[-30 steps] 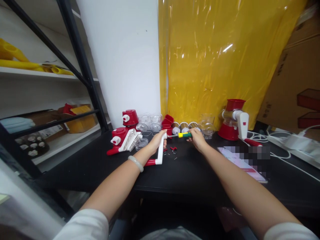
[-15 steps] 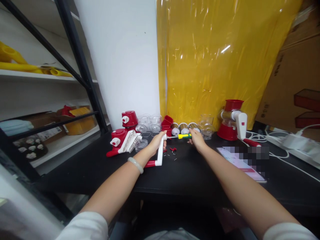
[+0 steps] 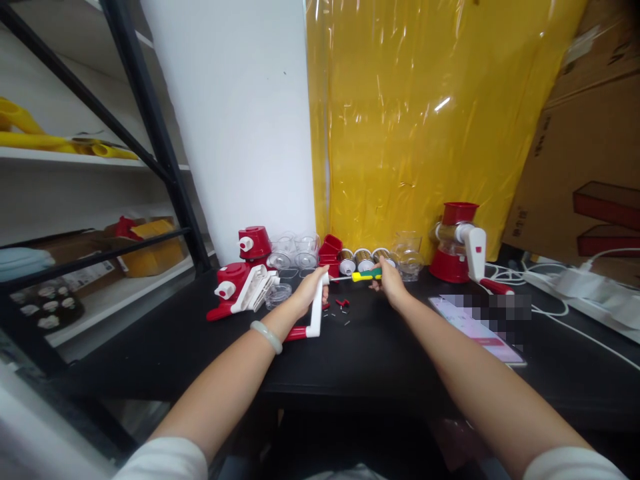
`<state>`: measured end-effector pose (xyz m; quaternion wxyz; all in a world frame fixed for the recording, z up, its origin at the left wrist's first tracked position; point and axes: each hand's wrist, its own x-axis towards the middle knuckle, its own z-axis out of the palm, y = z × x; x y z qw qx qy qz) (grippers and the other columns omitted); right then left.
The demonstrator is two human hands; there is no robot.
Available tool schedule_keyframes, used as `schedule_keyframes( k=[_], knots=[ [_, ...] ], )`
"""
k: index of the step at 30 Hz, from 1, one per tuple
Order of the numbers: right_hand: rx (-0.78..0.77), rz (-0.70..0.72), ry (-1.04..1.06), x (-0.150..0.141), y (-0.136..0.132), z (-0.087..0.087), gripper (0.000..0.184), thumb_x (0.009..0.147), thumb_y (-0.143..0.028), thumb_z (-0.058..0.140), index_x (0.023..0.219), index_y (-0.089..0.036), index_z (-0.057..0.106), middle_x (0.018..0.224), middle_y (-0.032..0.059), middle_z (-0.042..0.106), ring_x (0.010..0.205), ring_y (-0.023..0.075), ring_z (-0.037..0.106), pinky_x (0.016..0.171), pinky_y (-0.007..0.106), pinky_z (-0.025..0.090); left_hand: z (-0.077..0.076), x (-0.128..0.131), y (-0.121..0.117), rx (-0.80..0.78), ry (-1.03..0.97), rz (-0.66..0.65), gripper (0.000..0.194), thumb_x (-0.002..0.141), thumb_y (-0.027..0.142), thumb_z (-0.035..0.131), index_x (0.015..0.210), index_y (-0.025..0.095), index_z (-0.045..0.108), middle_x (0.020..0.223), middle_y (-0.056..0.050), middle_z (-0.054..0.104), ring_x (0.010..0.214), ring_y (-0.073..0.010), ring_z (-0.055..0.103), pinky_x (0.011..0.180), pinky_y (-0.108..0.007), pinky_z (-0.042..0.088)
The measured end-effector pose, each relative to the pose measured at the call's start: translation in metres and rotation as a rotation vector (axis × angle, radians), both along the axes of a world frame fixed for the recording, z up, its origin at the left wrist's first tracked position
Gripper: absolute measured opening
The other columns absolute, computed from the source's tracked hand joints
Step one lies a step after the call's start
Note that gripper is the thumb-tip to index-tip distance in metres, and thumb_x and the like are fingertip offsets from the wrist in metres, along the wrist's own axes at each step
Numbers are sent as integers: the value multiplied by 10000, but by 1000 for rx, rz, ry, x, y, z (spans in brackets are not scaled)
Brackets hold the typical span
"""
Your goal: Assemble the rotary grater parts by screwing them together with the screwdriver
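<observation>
Two hands are held over the black table (image 3: 380, 360): the left (image 3: 309, 291) closed round the top of a white crank (image 3: 315, 313), the right (image 3: 390, 281) curled round a green-and-yellow screwdriver (image 3: 367, 275), its shaft meeting the crank's end. Behind, clear containers (image 3: 307, 258) show nothing I can make out inside; on the shelf, a cardboard box (image 3: 150, 261) holds something red.

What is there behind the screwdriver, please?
Behind the screwdriver, three shiny cylinders sit in a row. The right hand partly covers the rightmost; its hidden part cannot be seen.
</observation>
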<state>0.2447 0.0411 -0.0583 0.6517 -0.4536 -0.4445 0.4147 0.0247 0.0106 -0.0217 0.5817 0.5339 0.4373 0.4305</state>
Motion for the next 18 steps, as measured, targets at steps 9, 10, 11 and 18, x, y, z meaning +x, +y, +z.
schedule_keyframes(
  k=[9,10,11,18],
  knots=[
    [-9,31,79,-4,0,4,171,648,-350,628,698,-230,517,442,-82,424,374,87,383,441,257,451,3,0,-2,16,53,9,461,854,567,469,600,184,501,409,9,491,331,-106,453,377,-220,355],
    [-8,44,115,-4,0,4,170,638,-336,629,706,-229,517,465,-77,448,385,87,397,447,257,455,4,0,-2,20,53,8,450,855,563,470,614,184,507,410,11,494,330,-108,453,376,-220,355],
    [-7,56,147,-5,1,4,172,631,-326,630,713,-228,515,483,-75,466,394,87,407,453,257,459,3,0,-2,25,50,5,439,854,560,471,631,184,515,410,13,496,329,-109,452,374,-220,354],
    [2,15,28,-2,1,1,288,769,-509,549,684,-238,505,419,-48,450,361,119,413,408,272,423,1,0,-1,39,30,-10,428,839,576,490,678,181,528,416,19,502,334,-113,460,382,-219,371]
  ],
)
